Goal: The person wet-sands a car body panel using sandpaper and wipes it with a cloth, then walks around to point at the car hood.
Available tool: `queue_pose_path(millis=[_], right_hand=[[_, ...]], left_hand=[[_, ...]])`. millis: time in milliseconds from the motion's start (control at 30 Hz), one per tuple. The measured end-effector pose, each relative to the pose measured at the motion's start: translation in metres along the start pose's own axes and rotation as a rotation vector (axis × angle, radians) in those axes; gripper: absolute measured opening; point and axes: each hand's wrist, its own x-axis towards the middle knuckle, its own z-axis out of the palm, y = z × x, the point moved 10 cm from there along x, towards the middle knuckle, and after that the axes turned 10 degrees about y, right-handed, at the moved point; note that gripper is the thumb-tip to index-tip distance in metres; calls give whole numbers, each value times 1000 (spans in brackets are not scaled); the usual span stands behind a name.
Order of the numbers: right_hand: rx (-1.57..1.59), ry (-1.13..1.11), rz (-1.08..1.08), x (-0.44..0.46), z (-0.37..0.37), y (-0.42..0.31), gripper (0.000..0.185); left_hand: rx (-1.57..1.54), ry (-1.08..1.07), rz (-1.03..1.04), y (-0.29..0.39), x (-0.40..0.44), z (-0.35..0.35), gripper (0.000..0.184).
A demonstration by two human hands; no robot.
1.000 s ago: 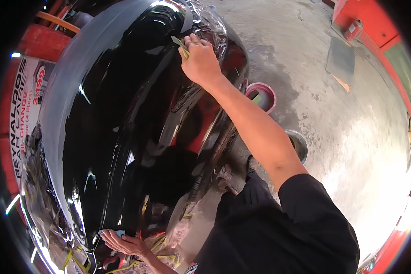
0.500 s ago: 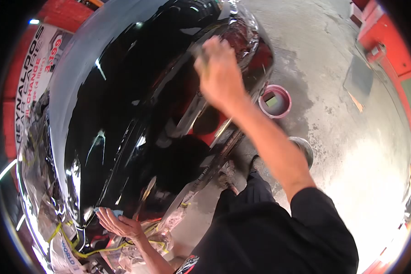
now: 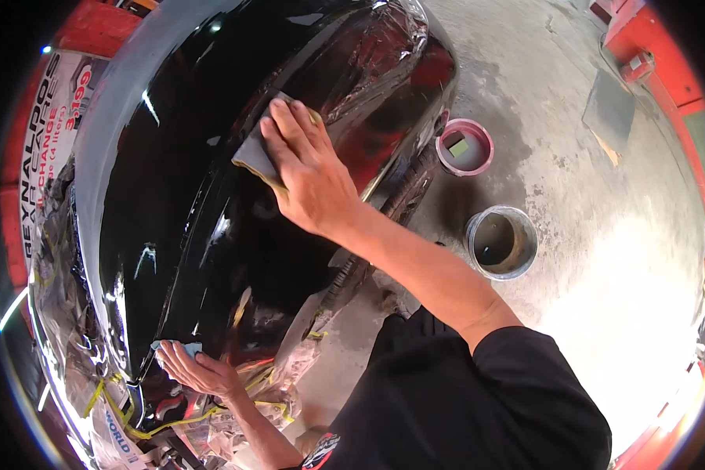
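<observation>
My right hand [image 3: 305, 168] presses a grey sheet of sandpaper [image 3: 256, 153] with a yellowish edge against the glossy black car panel [image 3: 235, 235]. Its fingers are laid over the sheet and partly hide it. Lower left, my left hand [image 3: 200, 372] lies by the panel's near edge with a light blue cloth [image 3: 188, 346] under its fingers; most of the cloth is covered. Clear plastic film [image 3: 380, 47] wraps the lamp area past my right hand.
A pink tub [image 3: 491, 149] with a green block in cloudy water and a grey bucket [image 3: 530, 243] stand on the concrete floor [image 3: 580, 219] at right. Masking paper [image 3: 298, 372] and yellow tape [image 3: 168, 430] edge the panel. Red cabinets [image 3: 666, 55] stand far right.
My right hand has swept down and left across the panel with the sandpaper, from beside the film-wrapped lamp. My left hand stays nearly in place on the cloth. The grey bucket shows fully.
</observation>
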Motion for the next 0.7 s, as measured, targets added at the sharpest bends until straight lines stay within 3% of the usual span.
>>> queue_pose_path(millis=[167,267,400,467,600,700], right_hand=[[-30,-126,215,-115,15,-12,76],[-132,-124,220,-113,6,13,71],[-304,206,252,-59,-22,79,53],[-341,269,221,-71,-16,63,54],[-238,51,98,-128,0,-33,63],[-202,76,77,-124,-10,-5,59]], left_hand=[[-20,-18,43,-4,-4,1,46],[-34,-13,51,-4,-8,2,46],[-35,5,59,-2,-8,1,46],[-41,14,48,-2,-6,-2,46],[-87,7,15,-6,-6,-4,45],[-79,-16,22,-7,-6,-4,44]])
